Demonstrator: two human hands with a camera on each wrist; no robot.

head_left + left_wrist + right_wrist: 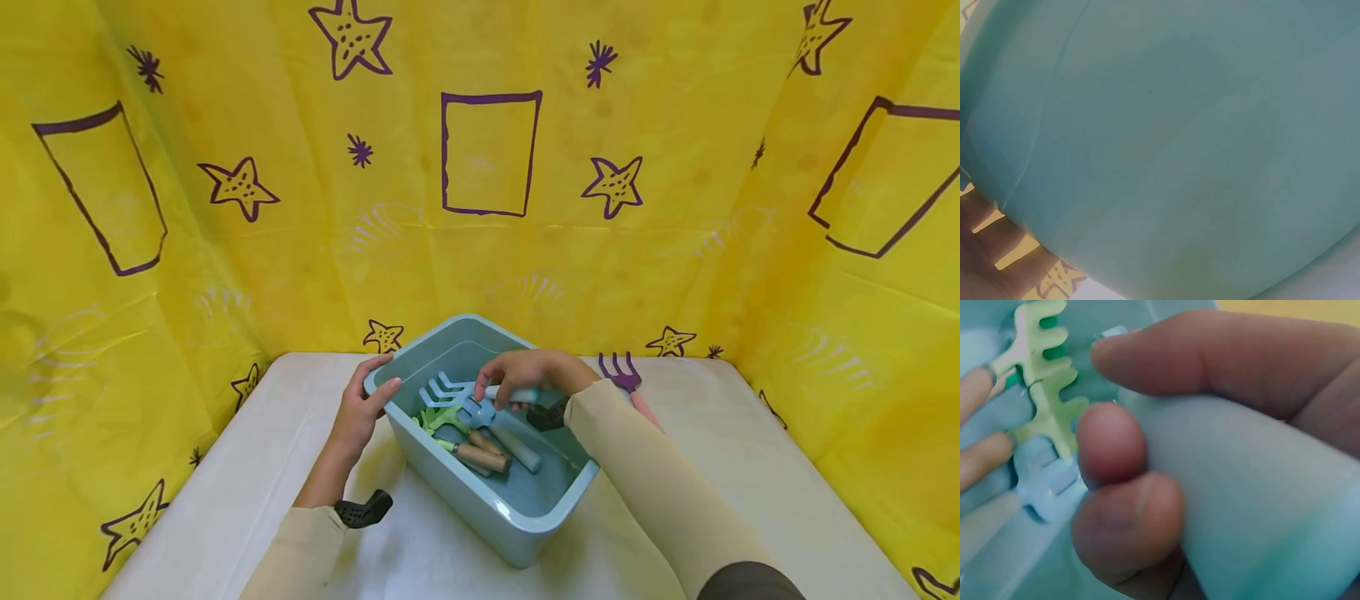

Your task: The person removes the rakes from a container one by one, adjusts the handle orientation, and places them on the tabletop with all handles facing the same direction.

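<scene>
A blue-green plastic bin (517, 517) stands at an angle on the white table. My left hand (358, 412) grips its left corner, with thumb and fingers spread around the rim; in the left wrist view its fingers (1004, 250) lie along the bin wall. Over the inside of the bin, my right hand (528, 372) holds a light blue hand rake (448, 390) by its pale handle (1254, 487), tines pointing left. Beneath it lie green hand rakes (1047, 381) with wooden handles (480, 456) and a blue slotted garden tool (477, 412) with a pale handle.
A purple hand rake (622, 375) with a pink handle lies on the table (720, 450) right of the bin, partly behind my right forearm. Yellow sheeting (480, 267) with drawn stars encloses the table at the back and both sides.
</scene>
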